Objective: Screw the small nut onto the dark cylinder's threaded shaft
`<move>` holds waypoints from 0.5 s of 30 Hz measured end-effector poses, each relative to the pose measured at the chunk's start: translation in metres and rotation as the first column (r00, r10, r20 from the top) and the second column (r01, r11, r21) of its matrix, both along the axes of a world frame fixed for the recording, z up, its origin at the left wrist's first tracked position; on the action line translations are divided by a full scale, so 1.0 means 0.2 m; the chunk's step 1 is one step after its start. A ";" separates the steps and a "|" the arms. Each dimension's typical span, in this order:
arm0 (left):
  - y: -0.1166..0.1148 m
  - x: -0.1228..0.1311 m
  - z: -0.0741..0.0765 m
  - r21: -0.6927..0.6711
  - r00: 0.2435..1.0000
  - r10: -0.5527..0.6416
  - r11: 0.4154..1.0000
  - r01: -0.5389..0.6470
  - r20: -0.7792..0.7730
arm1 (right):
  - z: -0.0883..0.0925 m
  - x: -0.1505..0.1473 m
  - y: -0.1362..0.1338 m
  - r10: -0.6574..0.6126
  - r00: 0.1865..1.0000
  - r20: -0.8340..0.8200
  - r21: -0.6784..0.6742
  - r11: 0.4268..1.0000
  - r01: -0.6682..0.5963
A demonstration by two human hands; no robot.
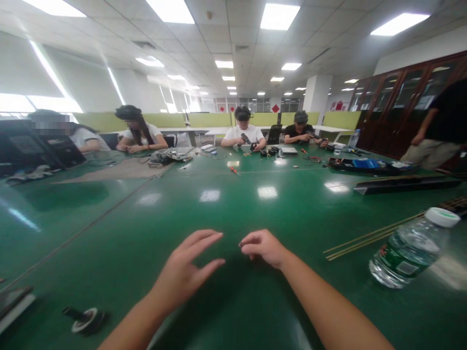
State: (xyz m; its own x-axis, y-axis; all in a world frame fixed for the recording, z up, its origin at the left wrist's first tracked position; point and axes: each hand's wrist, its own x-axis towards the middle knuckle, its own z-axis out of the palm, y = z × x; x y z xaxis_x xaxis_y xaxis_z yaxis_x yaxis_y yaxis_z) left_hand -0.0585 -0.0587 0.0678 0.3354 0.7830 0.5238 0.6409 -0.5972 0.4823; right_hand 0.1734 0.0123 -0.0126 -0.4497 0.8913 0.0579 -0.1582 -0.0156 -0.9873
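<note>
My left hand (188, 265) hovers over the green table (175, 204) with its thumb and fingers spread apart and nothing between them. Facing it from the right, my right hand (263, 247) has its thumb and forefinger pinched together. A tiny dark object (241, 245) shows at those fingertips, too small to name. A gap separates the two hands. To the lower left of my left hand, a round black-and-white part with a dark stem (87, 321) lies on the tabletop.
At right stands a capped water bottle (408, 250) beside thin brass-coloured rods (359, 242). A dark channel-shaped bar (401, 184) lies beyond them. An orange screwdriver (234, 170) rests farther off. Several people sit along the far side among tools, and one person (438, 126) stands at right.
</note>
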 end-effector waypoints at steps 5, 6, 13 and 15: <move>0.16 0.26 -0.03 -0.182 0.973 -0.218 0.956 0.229 0.077 | -0.02 0.07 0.00 0.155 0.981 -0.114 -0.059 0.985 -0.162; 0.17 0.28 -0.04 -0.189 0.967 -0.233 0.950 0.250 0.105 | -0.02 0.08 0.01 0.171 0.975 -0.141 -0.068 0.981 -0.181; 0.18 0.33 -0.08 -0.232 0.944 -0.282 0.920 0.316 0.168 | -0.04 0.07 0.02 0.261 0.932 -0.253 -0.101 0.951 -0.294; 0.16 0.28 -0.06 -0.224 0.947 -0.260 0.927 0.299 0.190 | -0.04 0.08 0.02 0.278 0.922 -0.269 -0.096 0.945 -0.313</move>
State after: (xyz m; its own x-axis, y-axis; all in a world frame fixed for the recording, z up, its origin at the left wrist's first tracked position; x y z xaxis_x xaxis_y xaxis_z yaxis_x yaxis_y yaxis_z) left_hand -0.0030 -0.0259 0.0562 0.4903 0.7801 0.3887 0.3711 -0.5904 0.7167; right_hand 0.1890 0.0163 -0.0207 -0.6801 0.7275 0.0906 -0.3654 -0.2293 -0.9021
